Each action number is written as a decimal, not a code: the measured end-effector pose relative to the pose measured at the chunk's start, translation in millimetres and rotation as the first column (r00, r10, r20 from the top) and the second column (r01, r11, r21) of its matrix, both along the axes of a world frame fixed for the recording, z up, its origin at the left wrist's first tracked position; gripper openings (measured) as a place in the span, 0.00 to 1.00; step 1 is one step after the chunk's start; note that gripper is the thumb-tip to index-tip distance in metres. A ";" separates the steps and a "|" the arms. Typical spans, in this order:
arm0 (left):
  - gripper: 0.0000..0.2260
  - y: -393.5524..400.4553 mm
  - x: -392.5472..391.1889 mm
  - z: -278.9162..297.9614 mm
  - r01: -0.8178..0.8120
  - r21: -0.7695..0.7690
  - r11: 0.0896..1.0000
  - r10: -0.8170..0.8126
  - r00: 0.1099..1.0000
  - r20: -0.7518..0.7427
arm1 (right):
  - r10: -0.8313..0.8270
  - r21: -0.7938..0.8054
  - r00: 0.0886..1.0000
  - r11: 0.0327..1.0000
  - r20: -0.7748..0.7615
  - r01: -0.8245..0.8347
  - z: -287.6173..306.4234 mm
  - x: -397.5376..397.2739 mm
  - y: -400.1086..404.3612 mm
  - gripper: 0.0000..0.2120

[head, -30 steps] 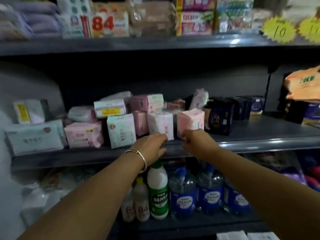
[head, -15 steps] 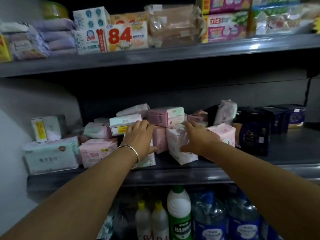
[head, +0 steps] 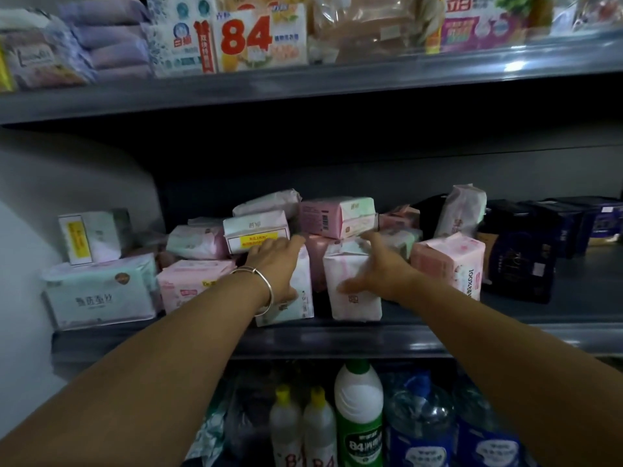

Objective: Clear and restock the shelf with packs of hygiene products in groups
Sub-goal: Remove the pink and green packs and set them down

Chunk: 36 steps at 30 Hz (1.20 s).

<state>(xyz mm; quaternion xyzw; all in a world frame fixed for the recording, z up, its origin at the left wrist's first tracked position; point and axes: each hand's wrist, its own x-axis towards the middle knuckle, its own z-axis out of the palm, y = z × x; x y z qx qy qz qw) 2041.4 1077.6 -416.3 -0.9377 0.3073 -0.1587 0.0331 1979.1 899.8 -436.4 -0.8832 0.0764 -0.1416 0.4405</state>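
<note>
Soft packs of hygiene products lie piled on the middle shelf point(head: 337, 335). My left hand point(head: 274, 264), with a metal bangle on the wrist, grips an upright white and green pack point(head: 300, 306) at the shelf front, fingers laid over its top. My right hand point(head: 381, 273) holds the white and pink pack point(head: 357, 306) beside it, thumb across the front, fingers reaching behind its top. Above and behind them sit a pink pack point(head: 332, 217) and a white pack with a yellow label point(head: 256, 230). A wide mint pack point(head: 97, 294) lies at the left.
A pink pack point(head: 448, 261) and dark boxes point(head: 519, 264) stand right of my hands. The upper shelf point(head: 303, 85) carries cleaning goods and tissue packs. Bottles, one white with a green label point(head: 359, 419), stand on the shelf below. A white wall closes the left side.
Both hands have risen from the shelf's front edge onto the two front packs and taken hold of them. The view has moved closer and tilted up.
</note>
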 end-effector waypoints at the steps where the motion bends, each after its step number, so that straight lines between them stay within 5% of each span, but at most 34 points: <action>1: 0.39 0.3 2.5 -0.8 -0.013 0.024 1.000 0.013 1.000 0.014 | 0.001 0.048 1.000 0.999 0.016 -0.002 -1.8 1.4 2.5 0.42; 4: 0.37 -0.9 7.4 0.2 -0.018 0.043 0.999 0.018 1.000 0.000 | -0.108 0.060 0.994 0.993 0.032 0.106 3.3 8.6 11.5 0.37; 8: 0.34 -4.0 5.5 3.4 -0.017 0.021 1.000 0.018 0.998 -0.055 | -0.304 -0.308 0.951 0.911 -0.048 0.275 16.6 21.2 26.2 0.45; 13: 0.42 1.6 1.2 4.7 -0.031 -0.001 1.000 0.031 0.998 -0.056 | -0.260 -0.365 0.960 0.908 -0.102 0.207 33.2 15.9 26.4 0.31; 17: 0.47 5.4 -3.2 5.1 -0.049 -0.001 0.999 0.049 0.998 -0.032 | -0.268 -0.432 0.950 0.884 -0.160 0.177 38.5 8.6 21.9 0.31; 21: 0.39 5.6 -14.5 9.3 -0.008 -0.048 0.999 0.009 1.000 0.020 | -0.330 -0.281 0.939 0.914 -0.096 0.292 35.1 4.6 23.0 0.34; 24: 0.37 9.7 -21.2 18.4 -0.056 -0.158 0.986 0.053 0.998 -0.020 | -0.359 -0.009 0.933 0.933 -0.038 0.359 35.7 -3.5 17.8 0.33; 27: 0.36 14.2 -28.3 26.8 -0.072 -0.303 0.950 0.049 0.995 -0.083 | -0.355 0.226 0.934 0.913 0.027 0.340 44.2 -19.2 8.8 0.22; 31: 0.38 12.3 -52.1 32.9 -0.084 -0.411 0.908 0.038 0.992 -0.119 | -0.216 0.478 0.975 0.853 -0.044 0.211 53.5 -47.0 4.6 0.20; 36: 0.35 14.3 -68.9 29.0 -0.046 -0.421 0.906 0.003 0.995 -0.102 | 0.007 0.514 0.985 0.854 -0.170 0.082 50.4 -78.8 0.1 0.20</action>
